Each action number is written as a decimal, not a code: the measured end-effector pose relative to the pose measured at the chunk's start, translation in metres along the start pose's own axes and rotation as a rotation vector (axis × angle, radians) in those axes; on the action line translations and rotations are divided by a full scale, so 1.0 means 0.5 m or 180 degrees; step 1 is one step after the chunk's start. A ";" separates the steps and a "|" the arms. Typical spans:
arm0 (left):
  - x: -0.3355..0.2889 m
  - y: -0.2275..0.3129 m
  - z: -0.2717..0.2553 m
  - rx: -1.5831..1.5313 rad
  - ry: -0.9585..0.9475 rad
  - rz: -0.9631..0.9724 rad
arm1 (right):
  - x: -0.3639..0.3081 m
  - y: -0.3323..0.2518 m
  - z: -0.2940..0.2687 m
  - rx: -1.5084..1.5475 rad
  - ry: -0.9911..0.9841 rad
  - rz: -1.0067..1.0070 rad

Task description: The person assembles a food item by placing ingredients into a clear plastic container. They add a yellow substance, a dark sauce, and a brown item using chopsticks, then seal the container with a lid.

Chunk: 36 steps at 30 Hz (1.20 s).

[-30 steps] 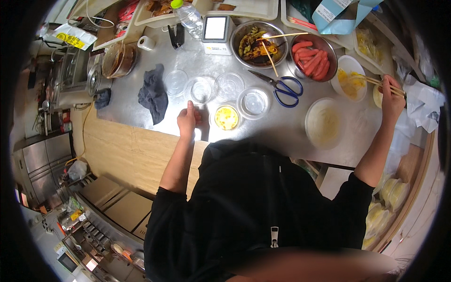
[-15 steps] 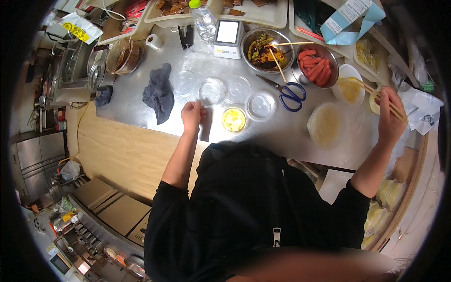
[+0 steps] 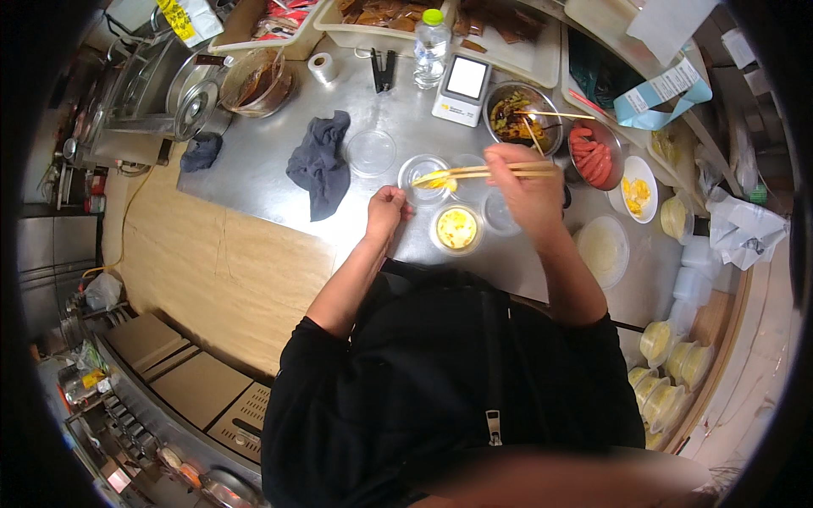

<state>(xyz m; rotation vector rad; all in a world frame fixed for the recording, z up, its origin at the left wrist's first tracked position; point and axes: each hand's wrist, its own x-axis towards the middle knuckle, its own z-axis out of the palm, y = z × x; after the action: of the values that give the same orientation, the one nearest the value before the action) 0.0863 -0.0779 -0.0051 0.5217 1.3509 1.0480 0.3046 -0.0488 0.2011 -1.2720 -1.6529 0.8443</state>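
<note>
Steel is what everything sits on: the brushed stainless table (image 3: 254,169) runs under our arms, with a crumpled dark grey cloth (image 3: 320,162) lying to the left. A second ago our right hand (image 3: 525,190) was far out at the right end of the table, over the small dishes there. Now it has swung back to the middle, its grip pinching a pair of pale wooden chopsticks (image 3: 483,173) that carry a strip of yellow food (image 3: 436,180) over the empty clear round plastic cup (image 3: 423,173). We judge a portion is being brought across to fill that cup. Just below it stands the clear round cup already filled with yellow food (image 3: 457,229). Our left hand (image 3: 387,210) has hardly moved: it rests on the table just beside the empty cup, its grip curled into a loose fist and holding nothing.
</note>
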 end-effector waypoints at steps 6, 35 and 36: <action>-0.005 0.012 -0.011 -0.0058 -0.0217 -0.0109 | 0.026 0.088 0.108 -0.0122 -0.0336 0.0347; -0.035 0.028 -0.019 0.0495 0.0043 -0.0336 | -0.144 0.473 -0.587 -0.2815 0.0438 0.0274; -0.046 0.028 -0.016 0.0694 0.0048 -0.0399 | -0.145 0.456 -0.584 -0.2996 0.0474 0.0635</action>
<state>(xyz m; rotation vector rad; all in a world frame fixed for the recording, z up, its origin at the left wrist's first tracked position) 0.0767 -0.0924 0.0171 0.5827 1.5009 0.8089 0.6675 -0.0594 0.0988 -2.0895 -1.8778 0.0124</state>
